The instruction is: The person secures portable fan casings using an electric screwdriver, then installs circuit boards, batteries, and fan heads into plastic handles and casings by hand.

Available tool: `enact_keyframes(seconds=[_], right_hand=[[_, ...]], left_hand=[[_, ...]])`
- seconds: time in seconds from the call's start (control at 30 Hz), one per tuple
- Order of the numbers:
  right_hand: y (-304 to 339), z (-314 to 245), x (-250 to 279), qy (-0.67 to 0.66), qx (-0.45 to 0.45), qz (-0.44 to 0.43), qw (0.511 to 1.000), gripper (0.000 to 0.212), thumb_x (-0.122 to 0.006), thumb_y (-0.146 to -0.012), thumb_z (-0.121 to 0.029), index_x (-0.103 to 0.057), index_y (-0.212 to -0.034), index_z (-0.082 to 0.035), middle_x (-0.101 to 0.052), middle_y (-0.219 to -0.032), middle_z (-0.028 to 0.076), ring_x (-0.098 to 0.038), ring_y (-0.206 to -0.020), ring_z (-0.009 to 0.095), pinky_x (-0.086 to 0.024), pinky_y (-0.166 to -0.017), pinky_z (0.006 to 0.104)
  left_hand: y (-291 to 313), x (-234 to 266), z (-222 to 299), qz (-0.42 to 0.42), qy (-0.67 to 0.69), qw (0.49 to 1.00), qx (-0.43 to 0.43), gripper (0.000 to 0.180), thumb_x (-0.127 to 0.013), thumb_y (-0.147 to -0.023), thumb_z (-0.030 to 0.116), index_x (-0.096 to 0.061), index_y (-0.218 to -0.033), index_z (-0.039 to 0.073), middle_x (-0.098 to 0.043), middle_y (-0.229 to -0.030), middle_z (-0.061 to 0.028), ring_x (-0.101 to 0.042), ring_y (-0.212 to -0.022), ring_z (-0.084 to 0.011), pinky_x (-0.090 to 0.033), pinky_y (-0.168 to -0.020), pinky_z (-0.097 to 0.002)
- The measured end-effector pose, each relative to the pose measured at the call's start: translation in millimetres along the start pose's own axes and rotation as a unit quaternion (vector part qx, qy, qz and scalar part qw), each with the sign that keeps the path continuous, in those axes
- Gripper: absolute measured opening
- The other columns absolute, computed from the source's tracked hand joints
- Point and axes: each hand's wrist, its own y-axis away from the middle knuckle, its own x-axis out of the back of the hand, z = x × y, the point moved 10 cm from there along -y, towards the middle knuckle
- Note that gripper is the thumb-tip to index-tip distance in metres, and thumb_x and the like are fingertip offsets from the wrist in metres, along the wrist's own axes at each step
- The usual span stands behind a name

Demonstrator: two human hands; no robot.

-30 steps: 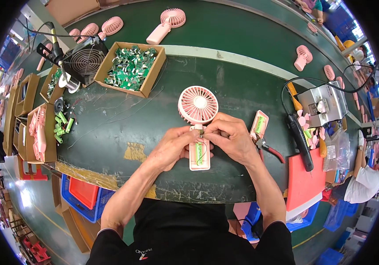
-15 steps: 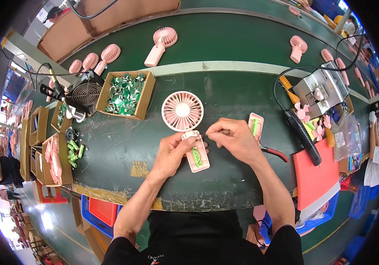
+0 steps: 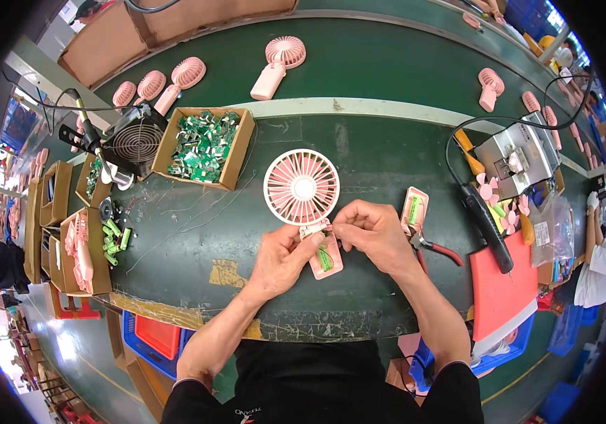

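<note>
A pink handheld fan (image 3: pixel 301 188) lies flat on the green work table (image 3: pixel 197 244), its round grille toward the far side. Its open handle half (image 3: pixel 326 257) shows a green battery inside. My left hand (image 3: pixel 283 256) grips the handle from the left, thumb near the neck of the fan. My right hand (image 3: pixel 371 233) pinches the handle's top end from the right, fingers closed on it. A second open pink handle half with a green battery (image 3: pixel 414 208) lies just right of my right hand.
A cardboard box of green circuit boards (image 3: pixel 204 145) stands at the back left beside a small black fan (image 3: pixel 132 143). Red-handled cutters (image 3: pixel 436 247), a soldering iron (image 3: pixel 483 215) and a metal station (image 3: pixel 515 155) lie right. Finished pink fans (image 3: pixel 278 60) rest on the far belt.
My head has shifted, so the whole table sits differently in view. Both hands stay on the fan handle; the fingers have closed in a little toward its top end.
</note>
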Motion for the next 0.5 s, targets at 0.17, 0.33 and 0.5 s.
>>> enact_keyframes(seconds=[0.17,0.33,0.5], right_hand=[[1.0,4.2,-2.2,-0.036,-0.014,-0.006,0.999,0.006,-0.064,-0.088,-0.002,-0.064,-0.089,0.004,-0.066,-0.079,0.003,-0.061,-0.068,0.007,-0.048,-0.060,0.0215],[10.0,-14.0,-1.7,0.052,0.077,0.068,0.993,0.001,-0.063,-0.087,0.002,-0.063,-0.088,0.003,-0.064,-0.079,0.002,-0.058,-0.066,0.004,-0.045,-0.055,0.0182],[22.7,-40.9,-9.6,0.203,0.181,0.119,0.955,0.006,-0.065,-0.084,0.005,-0.064,-0.089,0.003,-0.064,-0.079,0.003,-0.060,-0.066,0.005,-0.044,-0.053,0.0204]], left_hand=[[0.6,-0.2,4.0,0.006,0.000,1.000,-0.007,0.021,-0.059,-0.098,0.013,-0.064,-0.111,-0.003,-0.069,-0.085,-0.0043,-0.060,-0.066,-0.0061,-0.049,-0.061,-0.0227],[1.0,-3.4,3.7,0.002,0.003,1.000,-0.001,0.022,-0.058,-0.099,0.013,-0.063,-0.112,-0.004,-0.068,-0.084,-0.0048,-0.061,-0.065,-0.0074,-0.050,-0.059,-0.0237],[5.2,-0.9,9.8,0.024,-0.014,0.999,-0.042,0.027,-0.056,-0.098,0.009,-0.059,-0.118,-0.008,-0.068,-0.097,-0.0115,-0.068,-0.065,-0.0167,-0.052,-0.061,-0.0260]])
